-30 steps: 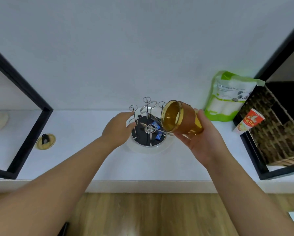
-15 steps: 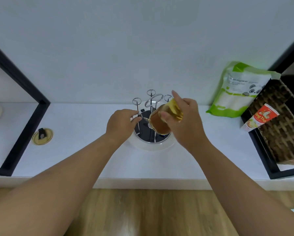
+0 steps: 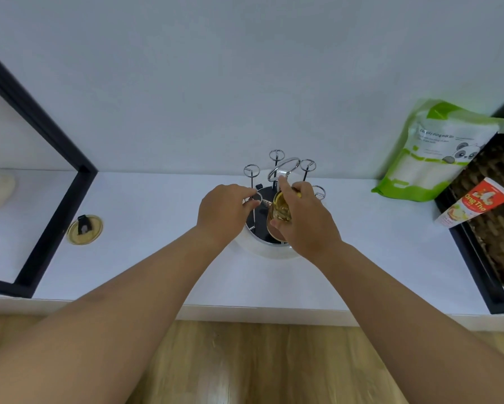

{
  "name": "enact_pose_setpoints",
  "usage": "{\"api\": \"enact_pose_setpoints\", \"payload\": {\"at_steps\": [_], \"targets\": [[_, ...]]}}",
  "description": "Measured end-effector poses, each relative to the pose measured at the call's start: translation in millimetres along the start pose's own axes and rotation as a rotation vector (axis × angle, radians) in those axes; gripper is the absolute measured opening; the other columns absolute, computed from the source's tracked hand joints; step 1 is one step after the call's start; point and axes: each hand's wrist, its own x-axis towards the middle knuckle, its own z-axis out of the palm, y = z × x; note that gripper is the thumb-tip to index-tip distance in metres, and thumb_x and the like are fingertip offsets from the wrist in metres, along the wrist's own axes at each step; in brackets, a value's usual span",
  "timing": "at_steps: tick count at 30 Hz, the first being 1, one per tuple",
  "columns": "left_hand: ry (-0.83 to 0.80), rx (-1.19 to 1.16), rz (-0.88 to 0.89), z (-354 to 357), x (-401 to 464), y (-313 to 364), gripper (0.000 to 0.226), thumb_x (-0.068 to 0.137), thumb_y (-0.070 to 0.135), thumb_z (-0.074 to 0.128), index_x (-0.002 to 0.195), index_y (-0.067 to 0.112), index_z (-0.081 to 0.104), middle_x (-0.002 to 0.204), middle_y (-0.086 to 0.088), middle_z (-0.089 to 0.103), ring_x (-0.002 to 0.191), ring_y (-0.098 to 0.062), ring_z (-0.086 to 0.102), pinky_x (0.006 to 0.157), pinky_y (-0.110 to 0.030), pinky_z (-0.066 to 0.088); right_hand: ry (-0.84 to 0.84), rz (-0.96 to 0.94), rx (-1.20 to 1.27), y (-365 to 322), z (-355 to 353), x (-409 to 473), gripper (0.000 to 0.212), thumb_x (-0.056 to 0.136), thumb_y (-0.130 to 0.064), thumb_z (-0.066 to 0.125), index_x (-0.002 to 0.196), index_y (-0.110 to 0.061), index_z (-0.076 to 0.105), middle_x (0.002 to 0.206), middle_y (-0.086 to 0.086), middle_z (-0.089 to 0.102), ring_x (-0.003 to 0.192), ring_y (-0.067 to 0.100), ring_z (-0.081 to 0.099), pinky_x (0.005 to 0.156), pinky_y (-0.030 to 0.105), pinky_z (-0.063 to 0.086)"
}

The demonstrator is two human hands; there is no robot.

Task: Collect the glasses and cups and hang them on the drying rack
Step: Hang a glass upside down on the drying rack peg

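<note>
A chrome drying rack (image 3: 277, 167) with ring-topped prongs and a round white base stands mid-counter against the wall. My right hand (image 3: 306, 221) grips an amber glass (image 3: 280, 212), turned mouth-down over a front prong of the rack. My left hand (image 3: 223, 212) pinches the ring of a front-left prong, steadying the rack. The prong under the glass is hidden by the glass and my fingers.
A green-and-white refill pouch (image 3: 431, 153) leans on the wall at the right, beside a wicker basket (image 3: 495, 211) in a black frame with a red tube (image 3: 475, 202) against it. A round gold lid (image 3: 84, 229) lies left, by a black frame (image 3: 55, 182).
The right hand has tipped the amber glass from sideways to mouth-down and lowered it over the rack. The left hand stays on the front-left prong.
</note>
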Motion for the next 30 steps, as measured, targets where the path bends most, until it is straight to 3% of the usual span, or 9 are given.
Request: {"api": "enact_pose_setpoints", "payload": {"at_steps": [7, 16, 23, 26, 30], "targets": [[-0.005, -0.015, 0.004, -0.7, 0.0, -0.9, 0.029, 0.102, 0.034, 0.06, 0.125, 0.022, 0.074, 0.12, -0.006, 0.074, 0.115, -0.029, 0.062, 0.09, -0.038, 0.048, -0.035, 0.003, 0.006, 2.1, 11.7, 1.4, 0.094, 0.09, -0.033, 0.077, 0.166, -0.021, 0.023, 0.146, 0.003, 0.041, 0.126, 0.027, 0.056, 0.09, 0.032, 0.049], [-0.008, -0.007, 0.015, 0.7, 1.4, -3.6, 0.03, 0.102, 0.035, 0.06, 0.126, 0.024, 0.073, 0.122, -0.004, 0.074, 0.117, -0.028, 0.063, 0.093, -0.04, 0.049, -0.088, 0.016, -0.02, -0.2, 10.6, 0.8, 0.095, 0.094, -0.036, 0.074, 0.167, -0.019, 0.016, 0.15, 0.0, 0.039, 0.134, 0.023, 0.048, 0.087, 0.022, 0.032], [-0.016, 0.032, 0.048, 1.8, 7.5, -12.7, 0.029, 0.104, 0.03, 0.056, 0.128, 0.024, 0.071, 0.118, -0.005, 0.075, 0.111, -0.03, 0.065, 0.088, -0.04, 0.052, -0.171, 0.013, -0.012, -8.2, -0.7, 1.4, 0.112, 0.086, -0.046, 0.08, 0.167, -0.014, 0.01, 0.167, 0.001, 0.025, 0.151, 0.025, 0.034, 0.115, 0.036, 0.039], [-0.037, 0.08, 0.075, 2.1, 16.0, -20.7, 0.029, 0.105, 0.026, 0.054, 0.128, 0.023, 0.071, 0.115, -0.004, 0.076, 0.109, -0.032, 0.065, 0.084, -0.039, 0.051, -0.216, 0.004, -0.027, -14.5, -14.7, -2.4, 0.11, 0.088, -0.047, 0.078, 0.167, -0.013, 0.01, 0.174, -0.001, 0.013, 0.152, 0.023, 0.035, 0.114, 0.037, 0.041], [-0.096, 0.118, 0.09, -7.6, 38.3, -22.0, 0.029, 0.106, 0.02, 0.05, 0.123, 0.015, 0.073, 0.136, -0.009, 0.067, 0.128, -0.034, 0.056, 0.097, -0.044, 0.048, -0.192, -0.032, -0.087, -15.4, -37.2, -7.0, 0.1, 0.086, -0.048, 0.08, 0.162, -0.01, 0.026, 0.167, 0.001, 0.032, 0.142, 0.025, 0.048, 0.108, 0.038, 0.046]]}}
